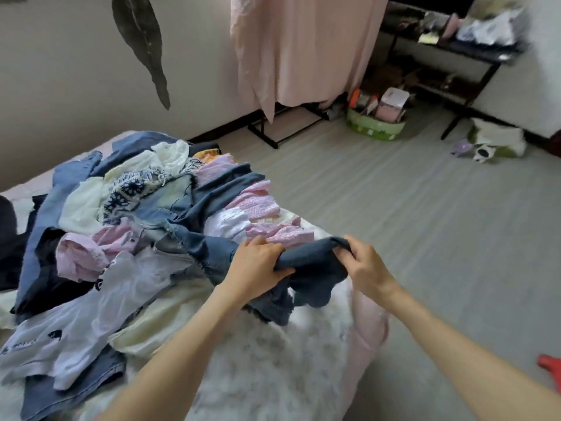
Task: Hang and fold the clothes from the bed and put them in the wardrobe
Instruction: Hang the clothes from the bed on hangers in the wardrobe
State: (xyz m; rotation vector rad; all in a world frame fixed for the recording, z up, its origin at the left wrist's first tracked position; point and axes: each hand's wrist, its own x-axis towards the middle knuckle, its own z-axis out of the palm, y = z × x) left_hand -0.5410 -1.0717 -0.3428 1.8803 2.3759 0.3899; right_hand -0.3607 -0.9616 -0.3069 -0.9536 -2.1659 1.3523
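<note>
Both hands, left (258,264) and right (365,265), grip a dark blue garment (312,268) at the bed's (273,369) near right corner; best lifted clear of the pile (127,208) before folding.

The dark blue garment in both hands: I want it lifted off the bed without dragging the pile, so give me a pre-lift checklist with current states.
1. Left hand grips the dark blue garment: ok.
2. Right hand pinches its other end: ok.
3. Garment free of the clothes pile: not ok, its denim runs back under the pile.
4. Lower edge clear of the bed: not ok, it drapes onto the cover.
5. Kind of garment: cannot tell, bunched.
6. Wardrobe in sight: not ok, only a pink hanging cloth shows.
</note>
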